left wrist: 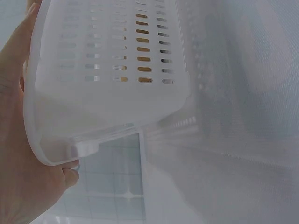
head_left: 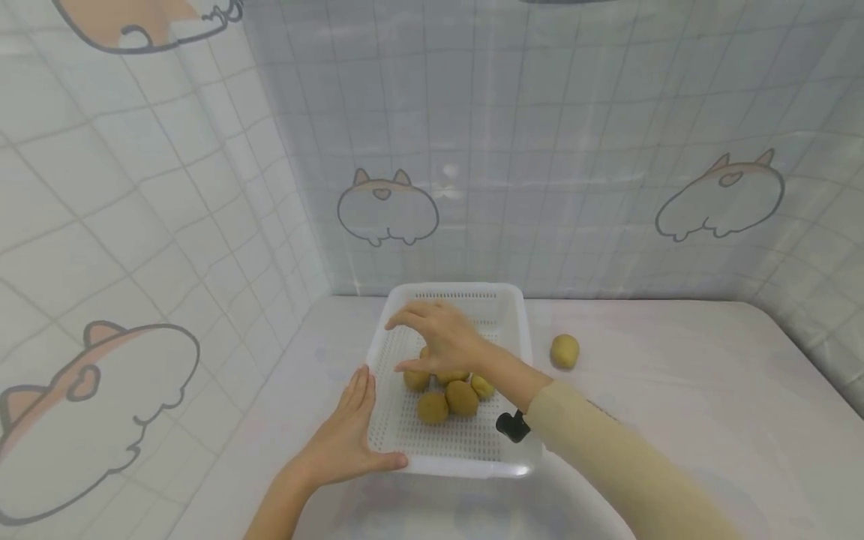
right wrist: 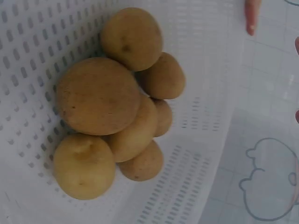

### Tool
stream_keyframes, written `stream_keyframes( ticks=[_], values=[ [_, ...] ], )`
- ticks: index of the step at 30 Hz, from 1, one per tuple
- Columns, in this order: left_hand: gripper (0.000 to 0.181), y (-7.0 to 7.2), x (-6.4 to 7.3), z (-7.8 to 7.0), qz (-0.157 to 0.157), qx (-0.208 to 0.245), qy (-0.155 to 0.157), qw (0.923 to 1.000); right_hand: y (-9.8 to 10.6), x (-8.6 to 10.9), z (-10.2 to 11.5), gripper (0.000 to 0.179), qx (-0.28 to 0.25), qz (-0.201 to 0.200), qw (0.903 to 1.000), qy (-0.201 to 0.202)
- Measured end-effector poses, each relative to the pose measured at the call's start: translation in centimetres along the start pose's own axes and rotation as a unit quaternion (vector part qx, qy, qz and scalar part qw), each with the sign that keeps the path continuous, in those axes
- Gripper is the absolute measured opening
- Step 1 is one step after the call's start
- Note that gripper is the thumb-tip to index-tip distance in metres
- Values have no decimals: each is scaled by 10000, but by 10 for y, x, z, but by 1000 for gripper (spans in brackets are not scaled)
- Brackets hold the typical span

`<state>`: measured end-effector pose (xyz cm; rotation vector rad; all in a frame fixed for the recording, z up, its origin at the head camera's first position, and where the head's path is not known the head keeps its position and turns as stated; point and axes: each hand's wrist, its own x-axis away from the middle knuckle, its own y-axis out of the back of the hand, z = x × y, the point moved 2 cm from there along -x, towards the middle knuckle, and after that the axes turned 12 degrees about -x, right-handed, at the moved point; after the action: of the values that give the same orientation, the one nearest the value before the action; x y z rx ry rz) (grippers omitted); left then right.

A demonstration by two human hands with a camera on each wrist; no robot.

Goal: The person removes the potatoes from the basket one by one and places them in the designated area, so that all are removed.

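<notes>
A white perforated plastic basket (head_left: 466, 466) stands on the table, with several brownish-yellow potatoes (head_left: 462, 398) clustered inside. My left hand (head_left: 340, 442) rests at its near left corner, fingers straight along the left rim and thumb on the front rim. The left wrist view shows that hand against the outside of the basket wall (left wrist: 107, 102). Over the basket hovers my right hand (head_left: 439, 337), thumb and fingers spread apart, holding nothing. Below it, the right wrist view shows the potatoes in a pile, a large one (right wrist: 98, 95) in front, and a fingertip (right wrist: 252, 21) near the upper right.
One more potato (head_left: 564, 351) lies on the pale table (head_left: 675, 390), right of the basket. Behind stands a grid-patterned curtain (head_left: 540, 150) with cartoon animal prints, which continues along the left and right sides. A black device (head_left: 513, 427) sits on the right wrist.
</notes>
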<state>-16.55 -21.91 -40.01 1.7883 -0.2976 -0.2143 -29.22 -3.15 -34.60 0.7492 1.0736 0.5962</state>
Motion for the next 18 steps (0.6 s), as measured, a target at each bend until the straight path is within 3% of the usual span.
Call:
stream_keyframes(
  ticks=[14,18],
  values=[
    [134,-2,0,1,-92,6,-28,10000,-30,10,-25,53,99,721,9900,-1209],
    [135,-2,-1,2,-81,1,-17,10000,-35,12,-30,52,76,861,9870,-1356]
  ],
)
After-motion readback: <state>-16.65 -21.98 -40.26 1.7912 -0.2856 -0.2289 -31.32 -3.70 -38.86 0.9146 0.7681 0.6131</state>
